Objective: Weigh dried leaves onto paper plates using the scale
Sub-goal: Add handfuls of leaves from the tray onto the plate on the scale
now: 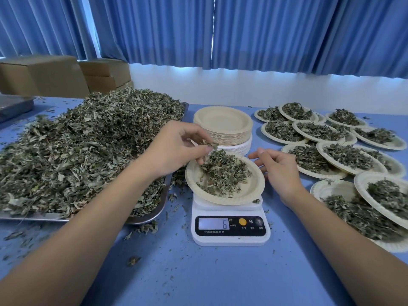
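1. Closest to you, your forearms reach out over the blue counter [198, 272], which is strewn with leaf crumbs. The scale [230, 230] sits between your hands, its display [213, 224] showing a 6
2. Your left hand [176, 146] hovers over the far-left edge of the paper plate [254, 191] on the scale, with a pinch of leaves [209, 144] between thumb and fingertips
3. Your right hand [278, 166] is just beside the plate's right rim, fingers loosely curled and holding nothing. I cannot tell whether it touches the rim
4. One portion [223, 173] already lies on that plate. The big heap of dried leaves [88, 151] fills a metal tray [154, 215] left of your left hand
5. The leaves look feather-light, brittle and loose, so take small fingertip pinches and let go low over the plate. A hard squeeze would probably crumble them, and a high drop could scatter them
6. The plate looks thin and bendy. Take it by opposite rims and keep it level
7. Filled plates [320, 131] lie right of your right hand, and the empty stack [223, 124] stands just beyond both hands
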Available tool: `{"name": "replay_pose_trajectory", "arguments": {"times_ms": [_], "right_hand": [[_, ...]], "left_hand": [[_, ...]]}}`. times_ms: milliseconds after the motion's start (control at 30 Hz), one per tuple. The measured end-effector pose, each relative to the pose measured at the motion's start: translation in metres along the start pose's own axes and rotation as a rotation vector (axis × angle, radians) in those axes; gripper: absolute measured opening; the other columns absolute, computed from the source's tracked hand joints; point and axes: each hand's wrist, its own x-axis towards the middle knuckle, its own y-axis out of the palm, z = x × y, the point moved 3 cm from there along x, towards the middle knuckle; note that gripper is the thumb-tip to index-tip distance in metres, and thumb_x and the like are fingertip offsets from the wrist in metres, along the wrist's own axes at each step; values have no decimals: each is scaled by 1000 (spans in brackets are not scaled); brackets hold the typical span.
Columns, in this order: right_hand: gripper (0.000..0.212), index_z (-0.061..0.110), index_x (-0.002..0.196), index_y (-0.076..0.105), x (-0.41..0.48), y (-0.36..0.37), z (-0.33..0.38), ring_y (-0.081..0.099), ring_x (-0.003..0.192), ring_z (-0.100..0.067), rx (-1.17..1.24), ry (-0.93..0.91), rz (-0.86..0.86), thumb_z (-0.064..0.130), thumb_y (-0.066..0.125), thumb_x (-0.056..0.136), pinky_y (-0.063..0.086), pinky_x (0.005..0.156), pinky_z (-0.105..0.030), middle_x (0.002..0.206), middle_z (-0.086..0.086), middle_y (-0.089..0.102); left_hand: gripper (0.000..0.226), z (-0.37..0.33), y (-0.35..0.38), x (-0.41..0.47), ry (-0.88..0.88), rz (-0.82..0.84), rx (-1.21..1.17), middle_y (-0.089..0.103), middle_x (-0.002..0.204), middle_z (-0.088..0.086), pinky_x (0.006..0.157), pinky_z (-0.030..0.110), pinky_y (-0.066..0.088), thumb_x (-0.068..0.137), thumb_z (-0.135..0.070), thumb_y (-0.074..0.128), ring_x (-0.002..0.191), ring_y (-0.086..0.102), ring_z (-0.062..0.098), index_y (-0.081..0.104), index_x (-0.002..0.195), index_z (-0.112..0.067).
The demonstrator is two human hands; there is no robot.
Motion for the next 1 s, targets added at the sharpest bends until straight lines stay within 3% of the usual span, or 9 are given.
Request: {"name": "replay_pose_trajectory", "arguments": {"times_ms": [100,267,367,467,567,700,867,933,1000], "right_hand": [[34,14,83,79,0,0,0,61,55,-5,-7,1,-3,23,55,105,49,54,-16,65,3,72],[35,14,82,79,1,0,0,64,61,-12,-12,14,3,23,55,105,52,58,-21,71,-3,74],[34,12,84,79,2,1,0,64,64,-16,-13,21,11,23,55,105,53,62,-27,75,-8,75],[34,10,87,79,2,2,-1,65,68,-21,-14,23,17,24,55,105,54,66,-33,80,-14,76],[34,9,87,79,1,1,-1,65,68,-20,-16,23,14,25,55,105,54,66,-32,80,-14,76],[34,9,87,79,1,2,-1,65,66,-19,-20,17,23,24,55,105,53,65,-31,79,-13,76],[34,11,86,79,1,1,0,66,66,-18,-21,17,23,25,55,105,54,64,-31,79,-10,76],[35,10,86,79,1,1,-1,66,67,-19,-22,15,27,24,54,106,55,66,-32,79,-11,76],[35,10,86,79,1,2,0,66,67,-18,-21,16,29,23,54,106,55,65,-31,79,-10,76]], "left_hand": [[34,0,3,-1,-60,160,93,77,101,-5,85,38,61,81,-15,85,85,74,29,75,113,-22],[27,12,-22,5,-134,72,116,77,98,-7,89,28,58,83,-17,82,89,73,14,76,107,-27],[13,34,-36,10,-206,-66,446,73,96,-10,89,34,56,89,-20,77,86,67,4,75,101,-26],[20,57,-52,7,-467,-101,721,68,108,-1,91,41,55,90,-29,74,91,64,20,70,109,-28],[25,69,-57,0,-664,84,815,65,107,3,82,34,51,85,-39,78,91,61,24,71,103,-23],[6,67,-52,0,-644,124,766,69,100,-1,70,24,44,84,-27,81,77,60,15,76,83,-24],[6,54,-58,-3,-607,249,695,68,60,-4,39,19,38,88,-24,77,37,49,12,76,85,-19],[15,49,-61,-5,-585,330,745,71,79,3,52,27,53,87,-26,78,54,62,18,75,100,-20],[26,48,-60,-5,-583,349,814,70,102,5,81,41,60,86,-22,79,87,71,27,72,112,-20]]}}
